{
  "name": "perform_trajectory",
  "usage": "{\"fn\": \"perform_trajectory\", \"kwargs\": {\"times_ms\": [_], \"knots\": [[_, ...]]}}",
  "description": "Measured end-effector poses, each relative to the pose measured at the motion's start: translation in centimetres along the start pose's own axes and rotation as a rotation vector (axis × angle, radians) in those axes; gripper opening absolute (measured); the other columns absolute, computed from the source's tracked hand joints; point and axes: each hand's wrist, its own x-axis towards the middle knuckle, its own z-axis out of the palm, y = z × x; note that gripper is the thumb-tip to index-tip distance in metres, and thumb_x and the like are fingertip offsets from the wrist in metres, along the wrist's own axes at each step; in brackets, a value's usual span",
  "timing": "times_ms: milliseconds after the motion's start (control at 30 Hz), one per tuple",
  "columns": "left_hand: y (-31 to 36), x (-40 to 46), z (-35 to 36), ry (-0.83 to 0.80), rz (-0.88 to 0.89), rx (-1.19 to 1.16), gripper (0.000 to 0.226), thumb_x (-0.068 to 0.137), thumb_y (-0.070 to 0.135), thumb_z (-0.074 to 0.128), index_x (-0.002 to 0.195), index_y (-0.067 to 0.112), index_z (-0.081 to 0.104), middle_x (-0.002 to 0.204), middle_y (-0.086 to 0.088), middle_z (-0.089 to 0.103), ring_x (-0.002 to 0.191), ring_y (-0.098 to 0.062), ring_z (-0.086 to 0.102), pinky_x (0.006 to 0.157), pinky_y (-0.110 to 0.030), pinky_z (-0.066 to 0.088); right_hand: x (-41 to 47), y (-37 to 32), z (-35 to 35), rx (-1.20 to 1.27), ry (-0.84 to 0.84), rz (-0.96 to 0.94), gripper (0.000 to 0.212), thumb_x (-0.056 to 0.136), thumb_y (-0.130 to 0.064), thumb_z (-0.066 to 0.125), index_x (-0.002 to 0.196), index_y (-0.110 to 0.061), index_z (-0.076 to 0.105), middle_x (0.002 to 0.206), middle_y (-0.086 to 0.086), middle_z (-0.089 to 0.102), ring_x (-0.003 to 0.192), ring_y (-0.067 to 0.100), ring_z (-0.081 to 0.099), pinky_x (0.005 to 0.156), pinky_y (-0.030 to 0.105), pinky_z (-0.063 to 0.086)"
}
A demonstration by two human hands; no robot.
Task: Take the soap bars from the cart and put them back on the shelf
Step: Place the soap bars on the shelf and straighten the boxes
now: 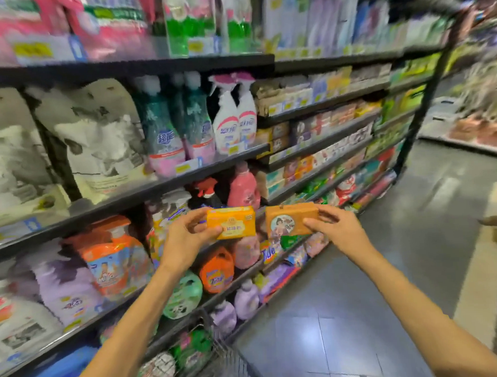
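At 6 o'clock, low and close, sits the wire cart (222, 364); what is left inside I cannot tell. Just above the middle, the left hand (184, 235) pinches a yellow soap bar (231, 222), and the right hand (331, 226) pinches a brown soap bar (290, 219). Both bars are out of the cart but not put back. Farther off, at 1 o'clock, the soap shelf (319, 142) waits, I think.

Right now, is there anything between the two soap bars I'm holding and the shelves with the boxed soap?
Nothing visible. The left hand holds the yellow soap bar and the right hand the orange-brown soap bar, in open air. The soap shelves lie ahead to the right.
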Motion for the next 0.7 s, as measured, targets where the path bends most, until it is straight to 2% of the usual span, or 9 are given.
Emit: {"fn": "perform_trajectory", "kwargs": {"times_ms": [67,133,200,267,333,400,500,633,700], "knots": [[1.2,1.8,4.4,-0.04,0.021,0.011,0.045,0.074,0.007,0.086,0.11,0.027,0.069,0.101,-0.006,0.078,0.092,-0.015,0.073,0.077,-0.022,0.057,0.8,0.0,-4.7,0.023,0.064,-0.025,0.032,0.083,0.003,0.075,0.106,-0.014,0.062,0.088,-0.013,0.065,0.068,-0.019,0.062,0.064,0.002,0.047],[2.7,3.3,9.4,-0.053,0.049,-0.005,0.045,0.074,0.007,0.086,0.112,0.025,0.069,0.101,-0.002,0.078,0.093,-0.012,0.073,0.08,-0.021,0.057,2.0,0.6,-9.7,-0.005,0.112,-0.025,0.029,0.082,0.002,0.076,0.107,-0.009,0.066,0.089,-0.012,0.068,0.071,-0.017,0.064,0.065,0.004,0.048],[4.3,4.6,14.5,-0.085,0.081,-0.007,0.045,0.074,0.005,0.085,0.113,0.021,0.069,0.097,0.005,0.077,0.089,-0.006,0.072,0.08,-0.017,0.056,3.5,1.2,-14.6,-0.053,0.15,-0.022,0.035,0.081,-0.003,0.079,0.115,-0.003,0.07,0.091,-0.012,0.072,0.077,-0.012,0.067,0.069,0.007,0.05],[5.4,6.1,19.1,-0.113,0.104,-0.012,0.046,0.073,0.009,0.087,0.115,0.018,0.07,0.098,0.005,0.077,0.09,-0.006,0.072,0.078,-0.017,0.056,4.9,1.7,-19.0,-0.073,0.167,-0.024,0.04,0.08,-0.008,0.081,0.119,-0.006,0.07,0.094,-0.014,0.074,0.082,-0.012,0.067,0.071,0.007,0.05],[6.4,7.9,23.0,-0.134,0.111,-0.032,0.049,0.07,0.025,0.091,0.115,0.026,0.072,0.103,0.001,0.078,0.096,-0.014,0.074,0.083,-0.031,0.059,6.1,1.7,-22.8,-0.076,0.194,-0.03,0.044,0.079,-0.014,0.083,0.121,-0.009,0.07,0.102,-0.007,0.074,0.087,-0.012,0.067,0.072,0.007,0.05],[7.3,9.6,26.5,-0.152,0.118,-0.042,0.045,0.069,0.033,0.092,0.109,0.037,0.073,0.104,0.001,0.078,0.098,-0.019,0.075,0.086,-0.04,0.058,7.5,1.9,-26.0,-0.072,0.221,-0.03,0.04,0.08,-0.012,0.082,0.118,-0.01,0.07,0.1,-0.004,0.074,0.087,-0.006,0.069,0.07,0.006,0.05],[8.2,12.6,31.3,-0.168,0.143,-0.04,0.04,0.075,0.018,0.087,0.108,0.033,0.071,0.101,0.005,0.079,0.096,-0.014,0.075,0.084,-0.03,0.06,10.1,2.6,-29.9,-0.068,0.267,-0.025,0.037,0.081,-0.008,0.08,0.117,-0.006,0.07,0.099,0.002,0.075,0.088,0.002,0.07,0.068,0.009,0.052],[8.9,17.1,36.1,-0.178,0.17,-0.042,0.042,0.077,0.009,0.085,0.115,0.021,0.071,0.101,0.004,0.078,0.092,-0.007,0.074,0.076,-0.017,0.057,15.0,3.7,-33.4,-0.062,0.26,-0.024,0.04,0.082,-0.009,0.08,0.12,-0.009,0.07,0.097,-0.001,0.075,0.081,-0.005,0.071,0.067,0.011,0.053],[8.6,19.8,37.7,-0.16,0.169,-0.059,0.041,0.076,0.008,0.085,0.111,0.024,0.071,0.1,0.007,0.078,0.09,-0.005,0.074,0.073,-0.014,0.055,18.0,4.1,-34.4,-0.061,0.265,-0.032,0.042,0.081,-0.013,0.081,0.121,-0.012,0.069,0.099,-0.001,0.076,0.085,-0.001,0.072,0.069,0.013,0.055]]}}
